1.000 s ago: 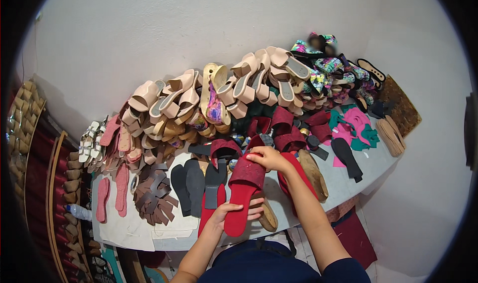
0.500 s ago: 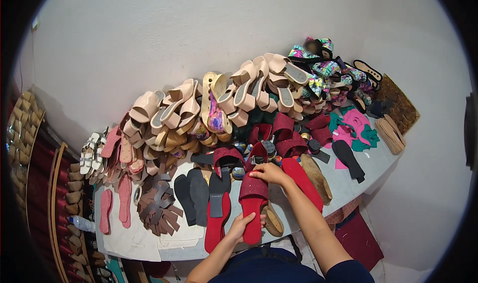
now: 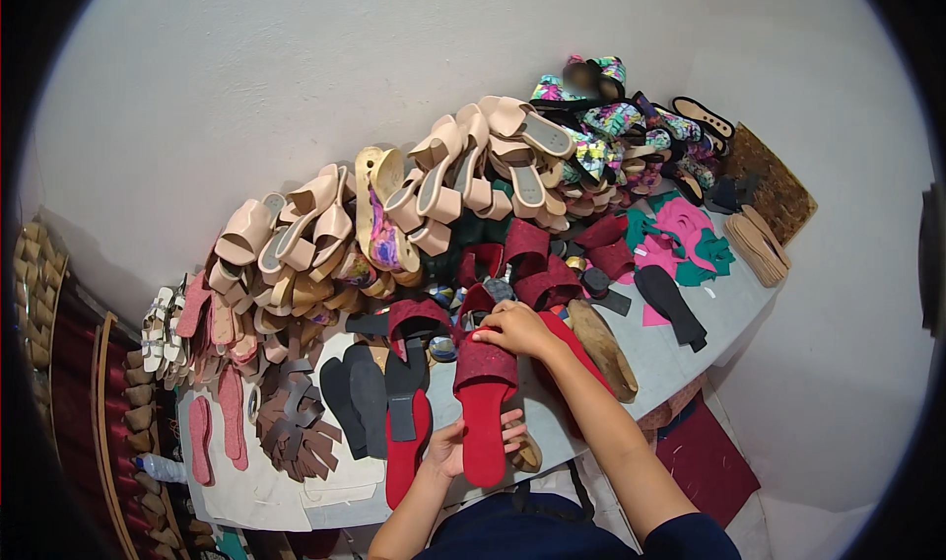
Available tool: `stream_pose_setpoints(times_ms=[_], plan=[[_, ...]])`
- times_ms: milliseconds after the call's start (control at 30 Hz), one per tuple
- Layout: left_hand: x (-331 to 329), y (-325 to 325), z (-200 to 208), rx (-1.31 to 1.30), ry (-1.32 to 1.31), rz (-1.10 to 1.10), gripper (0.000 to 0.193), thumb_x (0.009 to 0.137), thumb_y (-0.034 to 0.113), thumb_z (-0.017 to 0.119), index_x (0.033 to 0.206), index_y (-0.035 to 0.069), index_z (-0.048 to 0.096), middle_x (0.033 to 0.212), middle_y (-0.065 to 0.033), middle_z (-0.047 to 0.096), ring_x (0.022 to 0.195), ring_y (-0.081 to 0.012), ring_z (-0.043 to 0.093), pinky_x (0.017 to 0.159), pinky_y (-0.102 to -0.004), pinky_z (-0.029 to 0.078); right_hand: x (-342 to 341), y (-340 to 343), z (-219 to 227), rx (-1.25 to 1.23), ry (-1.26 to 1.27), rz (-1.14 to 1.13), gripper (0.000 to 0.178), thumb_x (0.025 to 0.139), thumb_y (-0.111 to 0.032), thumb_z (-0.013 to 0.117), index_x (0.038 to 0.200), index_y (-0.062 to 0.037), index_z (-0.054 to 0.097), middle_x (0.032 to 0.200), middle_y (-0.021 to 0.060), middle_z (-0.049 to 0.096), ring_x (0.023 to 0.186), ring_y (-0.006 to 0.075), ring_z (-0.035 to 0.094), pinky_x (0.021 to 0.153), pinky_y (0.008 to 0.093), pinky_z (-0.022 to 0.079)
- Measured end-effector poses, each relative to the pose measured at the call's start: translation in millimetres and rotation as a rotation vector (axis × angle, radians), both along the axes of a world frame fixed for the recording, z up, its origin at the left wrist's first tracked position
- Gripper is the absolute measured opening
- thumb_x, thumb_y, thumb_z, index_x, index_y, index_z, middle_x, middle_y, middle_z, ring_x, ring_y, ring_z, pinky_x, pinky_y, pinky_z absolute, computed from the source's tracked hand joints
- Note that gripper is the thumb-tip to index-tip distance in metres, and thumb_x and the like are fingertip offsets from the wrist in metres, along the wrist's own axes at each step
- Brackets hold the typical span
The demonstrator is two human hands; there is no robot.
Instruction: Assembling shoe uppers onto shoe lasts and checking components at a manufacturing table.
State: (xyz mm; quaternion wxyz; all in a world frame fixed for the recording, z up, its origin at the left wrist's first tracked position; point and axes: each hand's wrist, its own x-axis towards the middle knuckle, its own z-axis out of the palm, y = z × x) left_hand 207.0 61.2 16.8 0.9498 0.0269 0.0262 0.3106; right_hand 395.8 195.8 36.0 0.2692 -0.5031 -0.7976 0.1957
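1. You are at the stage of seating the upper on a red flat sandal with a dark maroon suede-like band (image 3: 483, 402). It lies lengthwise on the pale grey worktable (image 3: 680, 343), heel toward you, directly in front of your body.

2. Your left hand (image 3: 471, 444) cups the heel end from below and from the side, fingers curled up against the sole edge; the sandal is gripped, not merely touched.

3. Your right hand (image 3: 517, 329) lies on top of the maroon band at the toe end, fingers held close together and bent down over the strap, pressing it onto the sole.

4. Just beside it on your left lies a second red sole with a black strap piece (image 3: 406, 432), next to dark grey insoles (image 3: 355, 402).

5. As I judge it, the next move calls for even pressure along both edges of the band while your left hand stops the heel from sliding; check that the strap sits square across the sole.

6. Mind the heap of beige finished sandals (image 3: 414, 205) behind: it leans close to your work.
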Motion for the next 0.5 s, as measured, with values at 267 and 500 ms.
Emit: stream_pose_setpoints(times_ms=[267,500], plan=[[66,23,0,-0.013,0.124,0.069,0.058,0.080,0.006,0.049,0.129,0.001,0.019,0.126,-0.0165,0.036,0.089,-0.0212,0.050,0.080,-0.0374,0.044,48,18,13,0.068,-0.164,0.042,0.037,0.073,-0.044,0.057,0.081,-0.0084,0.065,0.081,0.0105,0.060,0.087,0.0247,0.053,0.081,0.0369,0.037],[129,32,1,-0.136,0.049,0.103,0.035,0.078,0.004,0.049,0.110,0.003,0.035,0.092,-0.0055,0.044,0.079,-0.0155,0.047,0.077,-0.0344,0.043,108,50,4,-0.139,0.187,0.133,0.032,0.080,-0.036,0.054,0.082,-0.0057,0.063,0.076,0.0103,0.061,0.076,0.0202,0.058,0.071,0.0340,0.043]])
